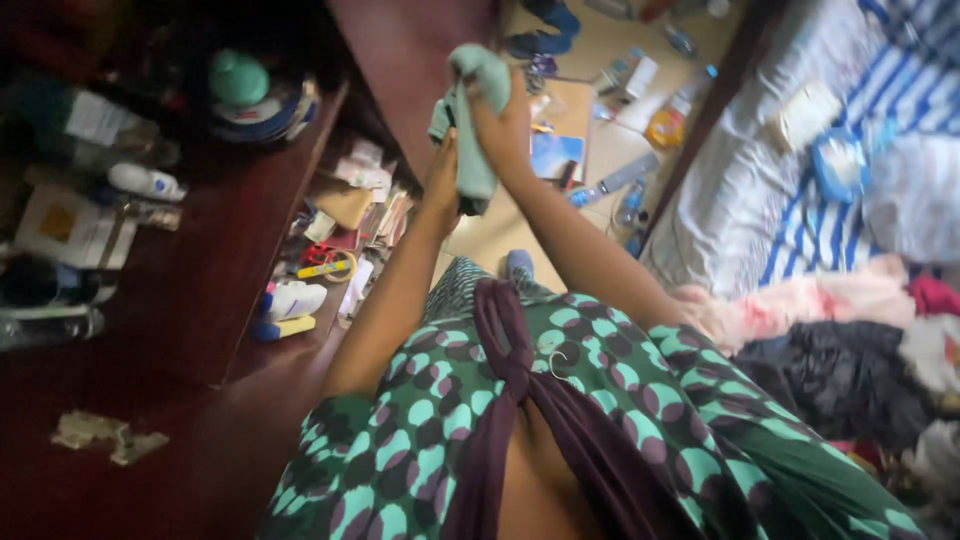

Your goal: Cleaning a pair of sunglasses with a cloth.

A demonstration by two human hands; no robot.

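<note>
Both my arms reach forward from my green and purple patterned dress [600, 420]. My right hand [503, 125] grips the top of a pale green cloth [475, 110], which hangs down crumpled. My left hand [441, 185] presses against the cloth's lower part from the left side. The cloth is held in the air beside the dark red wooden cabinet [400, 60], above the floor.
A dark wooden shelf unit [230, 250] at left holds bottles, boxes, scissors and a green lidded dish [240, 80]. The floor ahead is littered with papers and bottles [610, 130]. At right a bed with striped sheets [840, 200] carries piled clothes [850, 350].
</note>
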